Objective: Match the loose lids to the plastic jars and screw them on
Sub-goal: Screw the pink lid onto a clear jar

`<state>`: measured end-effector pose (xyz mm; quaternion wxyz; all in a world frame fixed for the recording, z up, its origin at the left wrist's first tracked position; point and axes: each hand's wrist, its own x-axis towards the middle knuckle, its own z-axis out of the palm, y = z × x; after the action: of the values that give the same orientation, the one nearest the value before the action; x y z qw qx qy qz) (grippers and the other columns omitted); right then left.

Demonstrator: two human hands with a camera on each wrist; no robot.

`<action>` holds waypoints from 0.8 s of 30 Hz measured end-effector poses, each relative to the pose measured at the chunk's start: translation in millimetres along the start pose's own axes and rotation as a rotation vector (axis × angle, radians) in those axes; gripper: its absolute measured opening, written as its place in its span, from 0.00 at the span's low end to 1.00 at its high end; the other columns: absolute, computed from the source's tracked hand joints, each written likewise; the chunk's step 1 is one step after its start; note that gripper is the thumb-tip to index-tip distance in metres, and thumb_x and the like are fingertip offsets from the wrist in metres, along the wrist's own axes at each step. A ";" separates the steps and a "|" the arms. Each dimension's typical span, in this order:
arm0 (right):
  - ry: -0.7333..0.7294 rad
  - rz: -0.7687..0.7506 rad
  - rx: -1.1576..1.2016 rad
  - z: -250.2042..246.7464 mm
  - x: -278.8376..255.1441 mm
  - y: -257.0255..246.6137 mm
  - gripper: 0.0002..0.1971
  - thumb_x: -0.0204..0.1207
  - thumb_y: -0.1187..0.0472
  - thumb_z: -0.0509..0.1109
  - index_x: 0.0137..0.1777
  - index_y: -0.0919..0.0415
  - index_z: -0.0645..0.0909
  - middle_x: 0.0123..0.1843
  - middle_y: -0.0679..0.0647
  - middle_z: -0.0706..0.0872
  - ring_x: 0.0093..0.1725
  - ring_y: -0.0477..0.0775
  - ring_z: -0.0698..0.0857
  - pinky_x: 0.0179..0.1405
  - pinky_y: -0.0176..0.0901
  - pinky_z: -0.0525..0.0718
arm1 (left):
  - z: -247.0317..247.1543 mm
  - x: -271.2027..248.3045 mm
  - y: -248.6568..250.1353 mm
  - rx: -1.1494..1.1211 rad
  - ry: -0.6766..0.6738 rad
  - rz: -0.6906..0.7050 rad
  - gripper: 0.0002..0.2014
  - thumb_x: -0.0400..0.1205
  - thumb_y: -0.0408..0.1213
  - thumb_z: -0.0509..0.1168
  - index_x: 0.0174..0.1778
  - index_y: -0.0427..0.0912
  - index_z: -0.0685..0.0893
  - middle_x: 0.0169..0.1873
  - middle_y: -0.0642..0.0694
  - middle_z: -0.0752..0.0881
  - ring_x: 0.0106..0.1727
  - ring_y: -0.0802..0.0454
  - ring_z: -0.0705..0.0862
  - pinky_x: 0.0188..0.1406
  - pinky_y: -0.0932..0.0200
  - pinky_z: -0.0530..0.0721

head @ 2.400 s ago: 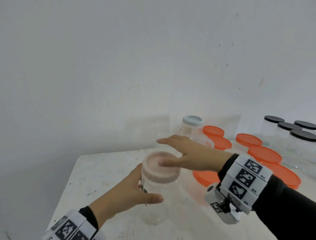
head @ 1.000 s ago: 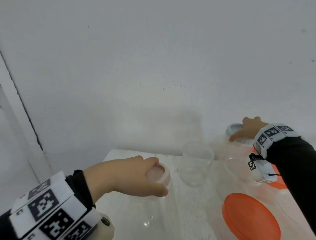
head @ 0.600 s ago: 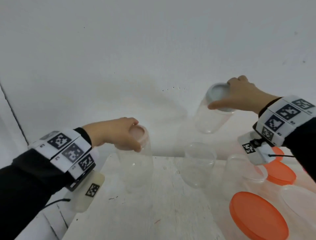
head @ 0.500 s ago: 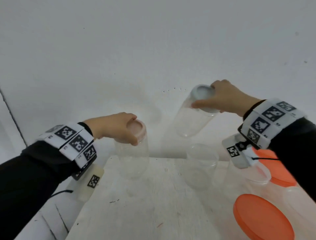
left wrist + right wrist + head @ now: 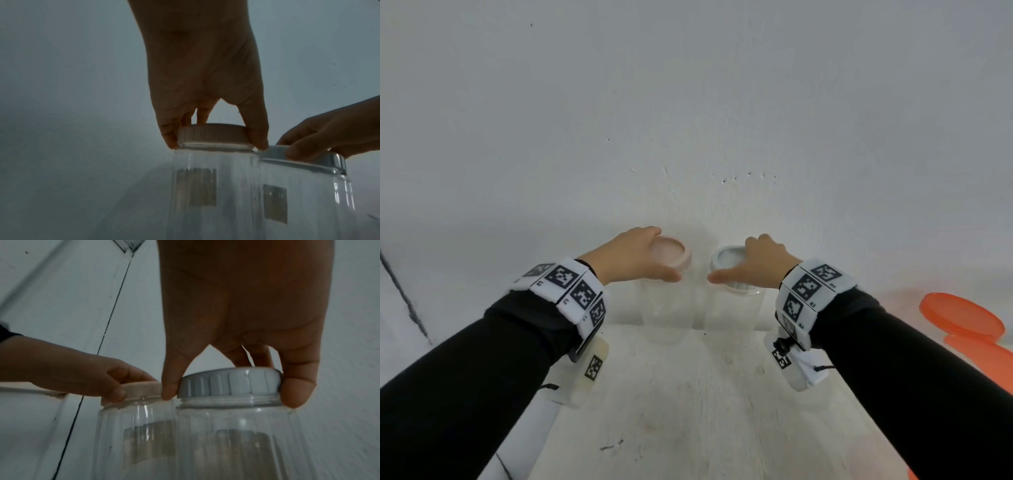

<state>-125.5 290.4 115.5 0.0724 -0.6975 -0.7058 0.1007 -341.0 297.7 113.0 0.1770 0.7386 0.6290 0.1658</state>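
Two clear plastic jars stand side by side at the table's far edge against the wall. The left jar (image 5: pixel 667 318) carries a pale pink lid (image 5: pixel 671 255); my left hand (image 5: pixel 640 260) grips that lid (image 5: pixel 211 135) from above with thumb and fingers curled round its rim. The right jar (image 5: pixel 732 315) carries a light grey lid (image 5: pixel 729 260); my right hand (image 5: pixel 753 267) grips this lid (image 5: pixel 230 382) the same way. Both jars (image 5: pixel 226 443) show a label on the side and touch or nearly touch each other.
Orange lids (image 5: pixel 962 318) on jars lie at the right edge of the head view. The white table (image 5: pixel 705 411) stretches bare toward me between my sleeves. The wall stands directly behind the jars. The table's left edge drops off near my left forearm.
Both hands carried their lidded jars through the air and brought them down together at the back of the table. The open jars seen earlier are out of view.
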 end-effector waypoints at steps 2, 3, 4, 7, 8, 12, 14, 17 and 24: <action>-0.020 0.000 -0.007 2.9 6.1 0.1 0.48 0.66 0.29 0.72 0.77 0.61 0.65 0.72 0.59 0.69 0.71 0.63 0.70 0.66 0.53 0.74 | 6.4 7.0 -0.2 -0.005 -0.005 0.010 0.50 0.70 0.56 0.77 0.84 0.46 0.59 0.78 0.48 0.67 0.75 0.49 0.70 0.68 0.54 0.74; -0.026 -0.001 -0.010 3.0 8.7 0.0 0.47 0.67 0.29 0.71 0.77 0.62 0.66 0.71 0.59 0.70 0.71 0.63 0.71 0.66 0.53 0.74 | 9.4 9.8 -0.1 -0.007 -0.005 0.014 0.49 0.70 0.56 0.77 0.83 0.46 0.61 0.77 0.48 0.68 0.73 0.50 0.71 0.68 0.54 0.74; -0.028 -0.004 -0.016 2.7 11.1 -0.3 0.47 0.66 0.29 0.71 0.76 0.62 0.66 0.70 0.59 0.70 0.70 0.63 0.72 0.65 0.52 0.75 | 12.1 12.0 0.5 -0.009 -0.001 0.020 0.48 0.70 0.56 0.77 0.82 0.45 0.63 0.76 0.48 0.69 0.72 0.50 0.72 0.67 0.54 0.75; -0.035 -0.021 -0.041 1.7 17.0 -1.3 0.46 0.66 0.28 0.71 0.73 0.62 0.69 0.67 0.58 0.72 0.66 0.61 0.75 0.63 0.50 0.76 | 17.8 17.9 2.4 0.009 0.007 0.039 0.45 0.69 0.57 0.77 0.79 0.44 0.67 0.73 0.48 0.72 0.70 0.49 0.74 0.67 0.51 0.76; -0.038 -0.025 -0.046 1.9 18.1 -1.5 0.46 0.65 0.28 0.71 0.73 0.62 0.70 0.67 0.58 0.72 0.65 0.61 0.75 0.62 0.50 0.77 | 19.1 19.5 3.2 0.020 0.004 0.040 0.45 0.69 0.57 0.77 0.78 0.43 0.68 0.73 0.48 0.72 0.69 0.49 0.74 0.66 0.52 0.77; -0.036 -0.031 -0.052 2.3 22.4 -2.8 0.42 0.66 0.29 0.72 0.67 0.62 0.73 0.64 0.58 0.74 0.62 0.61 0.77 0.57 0.47 0.76 | 23.6 27.0 4.0 0.055 0.010 0.035 0.35 0.69 0.58 0.76 0.68 0.44 0.75 0.67 0.47 0.74 0.62 0.50 0.75 0.51 0.57 0.75; -0.035 -0.030 -0.047 1.8 23.7 -3.4 0.41 0.66 0.29 0.72 0.66 0.62 0.73 0.63 0.59 0.74 0.61 0.60 0.78 0.56 0.48 0.77 | 26.0 29.2 2.7 0.051 0.021 0.033 0.36 0.70 0.57 0.75 0.70 0.44 0.74 0.68 0.47 0.72 0.63 0.51 0.73 0.52 0.60 0.71; -0.025 -0.025 -0.035 2.5 24.2 -3.7 0.43 0.66 0.30 0.72 0.71 0.63 0.71 0.65 0.59 0.73 0.63 0.61 0.77 0.59 0.49 0.77 | 29.3 29.4 -0.3 0.022 0.031 0.025 0.45 0.72 0.56 0.75 0.81 0.40 0.65 0.75 0.47 0.65 0.70 0.52 0.69 0.60 0.62 0.67; -0.016 -0.029 -0.035 3.7 20.1 -4.4 0.46 0.69 0.30 0.70 0.78 0.61 0.63 0.73 0.60 0.69 0.72 0.63 0.71 0.63 0.51 0.73 | 32.0 25.9 -2.0 0.027 0.036 0.036 0.49 0.73 0.59 0.73 0.84 0.40 0.58 0.80 0.45 0.59 0.79 0.49 0.63 0.63 0.62 0.64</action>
<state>-130.9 310.2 112.2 0.0562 -0.6875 -0.7181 0.0929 -323.8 321.8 84.5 0.1526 0.7492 0.6207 0.1735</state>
